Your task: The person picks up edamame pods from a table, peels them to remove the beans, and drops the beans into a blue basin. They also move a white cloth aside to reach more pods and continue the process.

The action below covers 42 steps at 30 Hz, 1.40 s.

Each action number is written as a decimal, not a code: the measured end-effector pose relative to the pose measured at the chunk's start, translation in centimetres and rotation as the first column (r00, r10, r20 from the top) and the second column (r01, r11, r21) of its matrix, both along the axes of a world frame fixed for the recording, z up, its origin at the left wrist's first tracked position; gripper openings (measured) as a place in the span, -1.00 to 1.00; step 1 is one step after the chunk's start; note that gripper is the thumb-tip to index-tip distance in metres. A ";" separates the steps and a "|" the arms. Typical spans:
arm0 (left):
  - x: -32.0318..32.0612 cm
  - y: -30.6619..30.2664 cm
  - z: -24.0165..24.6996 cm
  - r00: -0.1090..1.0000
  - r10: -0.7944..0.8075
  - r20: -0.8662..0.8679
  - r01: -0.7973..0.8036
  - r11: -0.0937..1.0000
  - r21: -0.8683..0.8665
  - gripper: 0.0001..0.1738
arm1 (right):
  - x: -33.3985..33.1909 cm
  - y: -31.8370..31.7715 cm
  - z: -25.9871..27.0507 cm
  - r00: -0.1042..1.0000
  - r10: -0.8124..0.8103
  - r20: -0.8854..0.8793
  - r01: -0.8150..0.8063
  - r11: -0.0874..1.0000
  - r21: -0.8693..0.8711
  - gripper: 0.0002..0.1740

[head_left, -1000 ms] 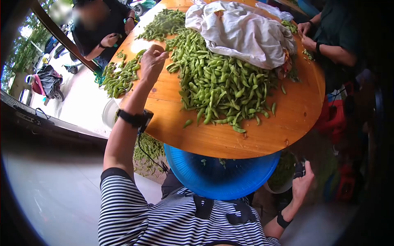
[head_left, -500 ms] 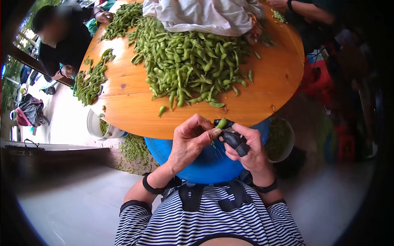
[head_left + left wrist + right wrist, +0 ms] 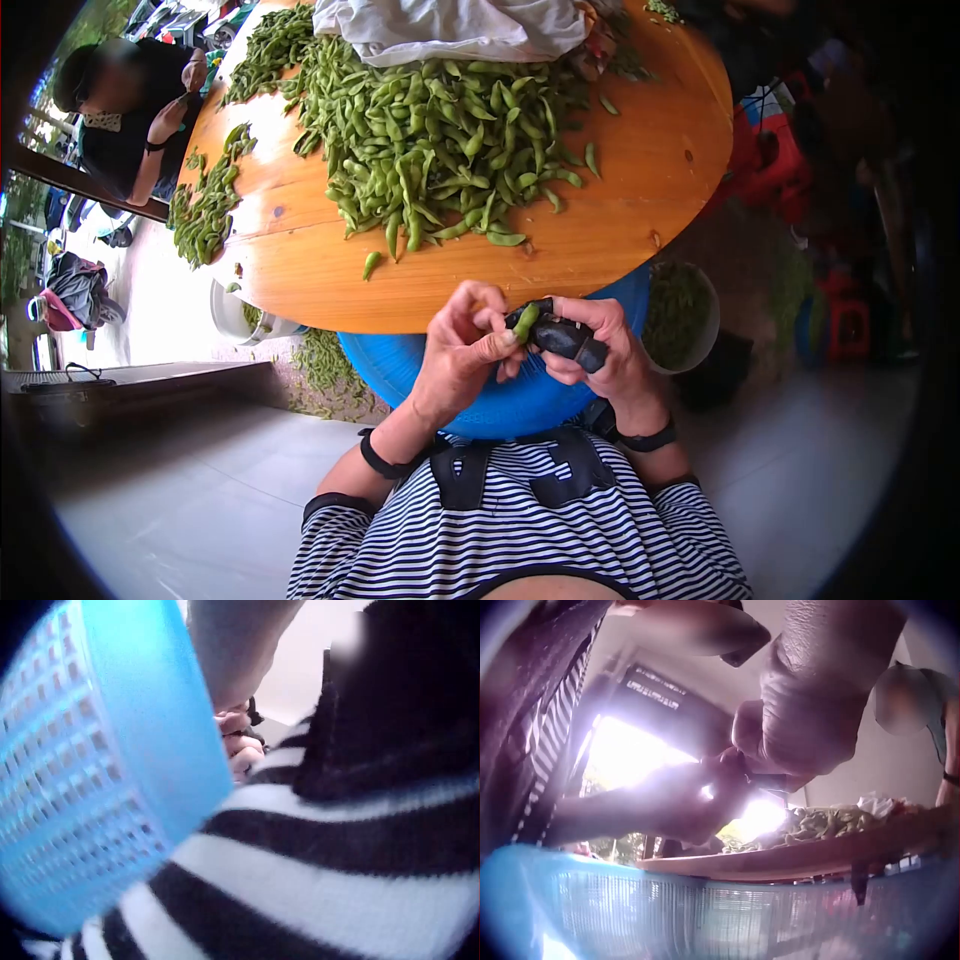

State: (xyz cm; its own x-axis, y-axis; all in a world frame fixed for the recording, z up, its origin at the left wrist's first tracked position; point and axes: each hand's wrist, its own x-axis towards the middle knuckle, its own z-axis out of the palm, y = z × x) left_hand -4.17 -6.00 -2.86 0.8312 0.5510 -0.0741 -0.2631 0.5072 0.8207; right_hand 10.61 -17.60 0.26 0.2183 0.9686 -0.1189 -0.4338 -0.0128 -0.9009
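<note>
A green soybean pod (image 3: 526, 322) is held up over the near rim of the table, above a blue basket (image 3: 480, 408). My left hand (image 3: 462, 345) pinches the pod between thumb and fingers. From the other side my right hand (image 3: 612, 350) grips at the same pod, with black coverings (image 3: 568, 341) on its thumb and a finger. Behind them a big heap of soybean pods (image 3: 430, 150) lies on the round wooden table (image 3: 600, 235). In the right wrist view the two hands meet over the basket's slatted wall (image 3: 727, 907), strongly backlit.
A white cloth (image 3: 450, 30) covers the far part of the heap. Smaller pod piles (image 3: 207, 210) lie leftward. White buckets (image 3: 712, 330) stand on both sides below the table, with plant scraps (image 3: 325, 370) on the left floor. Another person (image 3: 125, 110) sits at the far left.
My left hand came back from the pods at the table's far left to my right hand, bringing a pod. Over the last half second the pod has tilted slightly and moved a little left and down.
</note>
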 end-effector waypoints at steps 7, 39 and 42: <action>0.3 0.3 -0.4 0.980 -0.197 -0.038 0.187 0.965 -0.183 -0.64 | 0.5 0.1 0.5 0.850 0.020 0.527 0.017 0.998 -0.066 -0.84; 0.7 -2.8 0.6 0.987 -0.071 -0.142 0.026 0.955 -0.294 -0.58 | -5.0 -0.1 -1.4 0.275 -0.311 0.910 0.276 0.932 0.235 -0.53; 0.8 -2.9 1.3 0.988 -0.025 -0.152 -0.030 0.934 -0.355 -0.58 | -3.7 -0.1 -0.8 0.358 -0.285 0.889 0.316 0.933 0.171 -0.57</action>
